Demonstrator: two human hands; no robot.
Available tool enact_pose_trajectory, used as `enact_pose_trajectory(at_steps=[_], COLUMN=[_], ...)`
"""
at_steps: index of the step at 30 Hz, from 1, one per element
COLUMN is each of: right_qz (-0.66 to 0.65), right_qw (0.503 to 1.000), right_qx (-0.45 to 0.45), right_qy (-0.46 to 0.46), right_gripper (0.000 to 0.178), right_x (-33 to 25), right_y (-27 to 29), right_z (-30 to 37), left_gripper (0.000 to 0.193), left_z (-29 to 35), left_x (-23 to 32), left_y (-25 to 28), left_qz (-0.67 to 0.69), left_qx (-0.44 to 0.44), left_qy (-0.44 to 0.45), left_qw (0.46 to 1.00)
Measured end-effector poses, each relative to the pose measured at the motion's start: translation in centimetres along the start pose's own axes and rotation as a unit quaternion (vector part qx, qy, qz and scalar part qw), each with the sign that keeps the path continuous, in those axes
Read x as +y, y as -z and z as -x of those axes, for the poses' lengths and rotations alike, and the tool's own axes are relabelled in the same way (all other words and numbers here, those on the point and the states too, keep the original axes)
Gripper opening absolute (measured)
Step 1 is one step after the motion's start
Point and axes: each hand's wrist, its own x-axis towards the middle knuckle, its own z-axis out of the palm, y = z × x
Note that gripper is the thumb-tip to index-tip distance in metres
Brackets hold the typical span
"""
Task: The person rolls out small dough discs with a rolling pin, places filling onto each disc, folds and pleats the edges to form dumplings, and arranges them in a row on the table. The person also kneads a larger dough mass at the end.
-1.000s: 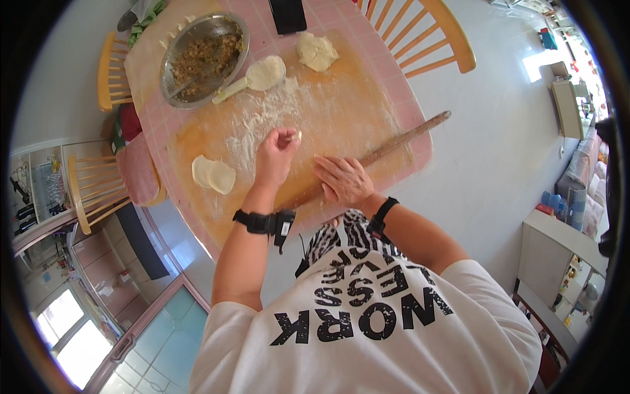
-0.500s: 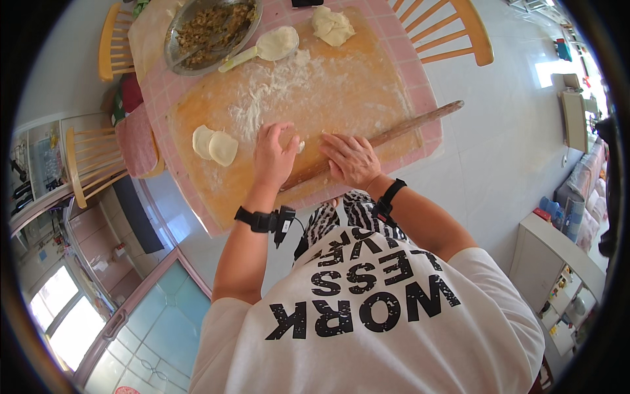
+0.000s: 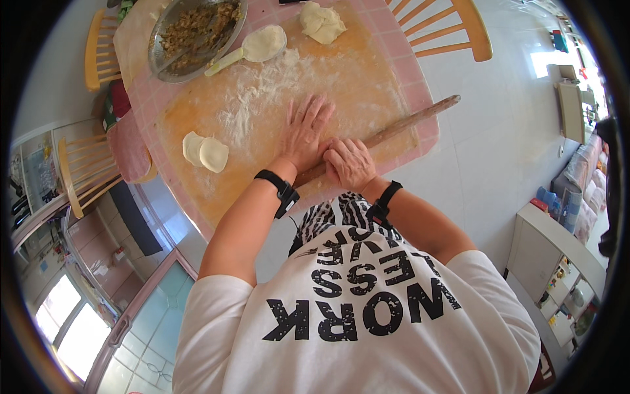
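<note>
A long wooden rolling pin [image 3: 417, 119] lies slantwise across the near part of a floury board [image 3: 367, 85]. My right hand [image 3: 350, 164] is curled over its middle. My left hand [image 3: 303, 136] lies palm down beside it with fingers stretched out, its heel by the pin's left end. The thumb side of the left hand meets the right hand's fingers. Whatever lies beneath the left palm is hidden. Two thin, round dough wrappers [image 3: 213, 155] overlap on the board's left side. A larger lump of dough [image 3: 322, 23] rests at the far edge.
A metal bowl of chopped filling [image 3: 172, 65] stands at the far left. Next to it lies a scoop of flour [image 3: 264, 44] with a pale green handle. Loose flour covers the board's middle. Wooden chairs [image 3: 482, 33] stand around the pink-checked table [image 3: 428, 108].
My left hand has flattened and moved right, covering the small dough piece seen before. The right hand's fingers have curled in on the pin.
</note>
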Motion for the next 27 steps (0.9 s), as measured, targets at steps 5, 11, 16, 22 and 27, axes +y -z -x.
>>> enact_pose_trajectory(at_steps=[5, 11, 16, 22, 27], right_qz=[0.004, 0.008, 0.022, 0.050, 0.081], right_qw=[1.000, 0.999, 0.999, 0.996, 0.985], right_qx=[-0.026, -0.043, -0.039, -0.019, -0.012], right_qy=[-0.008, -0.014, -0.020, -0.075, -0.149], right_gripper=[0.016, 0.012, 0.011, 0.019, 0.038], right_x=[-0.1, 0.0, 2.5, 5.4, 4.6], right_y=[0.1, -0.4, 0.6, 3.6, 2.3], right_z=[-0.2, 0.3, 0.5, 3.7, 1.3], left_gripper=[0.058, 0.044, 0.028, 0.027, 0.024], left_z=[-1.5, 0.6, 4.1, 2.5, -0.3], left_x=[-0.3, -2.4, -1.0, 1.4, 4.4], left_y=[0.8, 5.5, 6.9, 4.5, 1.4], left_qz=[0.068, 0.439, 0.076, 0.209, 0.316], left_qx=[0.047, 0.035, -0.046, -0.085, -0.069], left_qy=[0.030, 0.324, 0.284, 0.346, 0.319], left_qw=[0.996, 0.837, 0.955, 0.911, 0.891])
